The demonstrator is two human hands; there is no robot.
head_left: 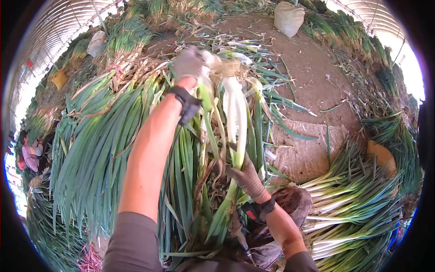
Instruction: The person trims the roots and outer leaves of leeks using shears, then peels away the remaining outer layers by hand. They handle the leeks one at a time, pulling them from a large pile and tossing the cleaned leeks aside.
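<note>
My left hand (188, 64), gloved and blurred by motion, is closed near the root end of a leek. A loose outer leaf (207, 93) hangs from its fingers. Lower down, my gloved right hand (248, 177) wraps round the stem of the leek (234, 111), where white turns to green. This leek's roots point away from me, and its green leaves trail toward my lap. Beneath and to the left lies a big heap of long leeks (102, 136), roots at the far end.
Leeks with white stems (344, 217) lie in a pile at the right, beside a flat sack (308, 147). Leaf scraps litter the dirt floor (312, 68). A white sack (289, 19) stands at the back. Another person (31, 152) is at the far left.
</note>
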